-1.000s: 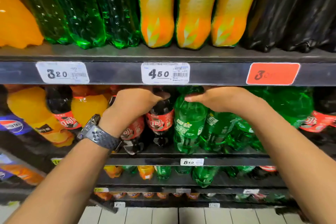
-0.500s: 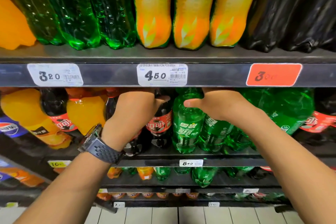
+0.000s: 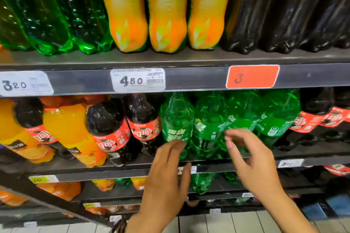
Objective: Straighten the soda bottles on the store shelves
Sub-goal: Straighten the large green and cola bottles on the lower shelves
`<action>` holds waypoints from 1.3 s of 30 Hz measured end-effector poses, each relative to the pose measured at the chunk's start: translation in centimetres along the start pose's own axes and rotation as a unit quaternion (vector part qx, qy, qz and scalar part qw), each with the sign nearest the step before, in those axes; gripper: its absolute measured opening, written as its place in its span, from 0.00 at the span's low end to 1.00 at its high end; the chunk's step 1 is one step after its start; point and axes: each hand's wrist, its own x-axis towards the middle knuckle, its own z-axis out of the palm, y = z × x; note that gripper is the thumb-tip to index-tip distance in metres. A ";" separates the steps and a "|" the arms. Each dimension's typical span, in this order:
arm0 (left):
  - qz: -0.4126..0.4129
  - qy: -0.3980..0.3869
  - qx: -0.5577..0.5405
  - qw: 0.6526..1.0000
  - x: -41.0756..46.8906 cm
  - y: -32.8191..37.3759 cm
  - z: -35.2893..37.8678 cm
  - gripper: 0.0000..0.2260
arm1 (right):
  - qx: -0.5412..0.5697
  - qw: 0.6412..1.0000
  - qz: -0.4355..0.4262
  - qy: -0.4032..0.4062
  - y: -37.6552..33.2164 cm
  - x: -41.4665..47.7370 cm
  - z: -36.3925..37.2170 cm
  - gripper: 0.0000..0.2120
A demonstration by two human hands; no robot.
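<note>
Green soda bottles (image 3: 177,121) stand in a row on the middle shelf (image 3: 208,162), with dark cola bottles (image 3: 144,119) to their left. My left hand (image 3: 166,174) is held in front of the shelf edge, fingers straight, its fingertips at the lower part of the leftmost green bottle. My right hand (image 3: 248,159) hovers with loosely bent fingers in front of the neighbouring green bottles (image 3: 210,125). Neither hand holds anything. The image is blurred by motion.
Orange soda bottles (image 3: 66,128) and more cola stand at the left, some leaning. The upper shelf (image 3: 189,79) carries large green, yellow tea and black bottles and price tags. Lower shelves hold more bottles. Tiled floor shows at the bottom.
Both hands have let go of the bottle tops and dropped down and out from under the upper shelf. The view has shifted right, towards the green bottles.
</note>
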 end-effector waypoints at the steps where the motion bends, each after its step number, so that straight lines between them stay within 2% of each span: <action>1: 0.005 -0.014 0.001 1.000 -0.1 0.5 0.7 0.19 | -0.009 0.999 0.039 -0.001 1.5 -1.6 -0.6 0.14; 4: 0.063 0.000 0.018 0.998 2.3 2.0 1.0 0.20 | -0.031 0.992 0.124 0.017 4.8 -4.1 -2.7 0.17; 8: 0.121 0.033 0.088 0.988 7.9 4.2 0.1 0.21 | -0.035 0.993 0.096 0.053 5.7 -1.5 -6.2 0.12; 12: 0.037 -0.003 0.153 0.988 11.6 5.7 0.9 0.15 | -0.014 0.997 0.048 0.063 5.1 3.8 -7.7 0.21; 15: 0.003 -0.038 0.150 0.988 12.5 6.1 2.2 0.19 | -0.073 0.996 0.032 0.042 4.2 6.7 -7.6 0.18; 19: -0.014 0.010 0.132 0.991 12.2 5.6 3.3 0.26 | -0.135 0.989 0.050 -0.030 3.4 8.9 -6.5 0.25; 21: -0.018 0.045 0.160 0.986 12.1 5.9 3.6 0.27 | -0.140 0.985 0.073 -0.070 3.6 9.3 -5.8 0.25; 24: -0.016 0.071 0.222 0.972 12.2 6.6 3.7 0.27 | -0.152 0.982 0.083 -0.077 4.0 9.5 -5.5 0.23; 28: -0.035 0.005 0.167 0.985 13.2 5.6 2.1 0.22 | -0.140 0.982 0.087 -0.091 4.0 9.9 -6.1 0.25; 30: -0.029 -0.017 0.142 0.989 13.4 4.9 1.7 0.24 | -0.136 0.983 0.091 -0.088 3.5 10.0 -6.2 0.28; 33: -0.013 -0.010 0.114 0.993 12.7 4.9 2.2 0.29 | -0.219 0.973 0.062 -0.039 2.2 9.7 -5.3 0.32; 35: 0.000 0.012 0.106 0.994 12.1 4.9 2.8 0.32 | -0.332 0.943 0.022 -0.013 1.4 9.4 -4.4 0.32; 37: 0.028 0.050 0.113 0.992 11.6 5.1 3.2 0.30 | -0.402 0.915 0.013 -0.015 1.0 9.5 -3.7 0.31; 39: 0.054 0.078 0.133 0.987 11.2 5.3 3.6 0.28 | -0.418 0.908 0.029 -0.028 1.0 9.8 -3.4 0.30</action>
